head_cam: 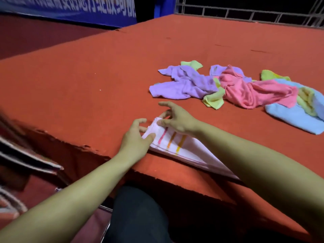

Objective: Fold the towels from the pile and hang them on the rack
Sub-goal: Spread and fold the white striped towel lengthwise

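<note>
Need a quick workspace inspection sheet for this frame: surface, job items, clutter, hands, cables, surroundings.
Surface: red table, near edge chipped.
Job's things: white striped towel folded at the near edge; towel pile, crumpled, purple, pink, green, blue. Rack: blurred bars at far left, unsure.
Clutter: nothing seen.
Grippers: left hand and right hand both pinch the towel's end.
Cables: nothing seen.
Surroundings: blue banner, metal railing.

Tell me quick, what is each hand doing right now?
Left hand: pinches the end of the white striped towel.
Right hand: pinches the same towel end from above.
</note>
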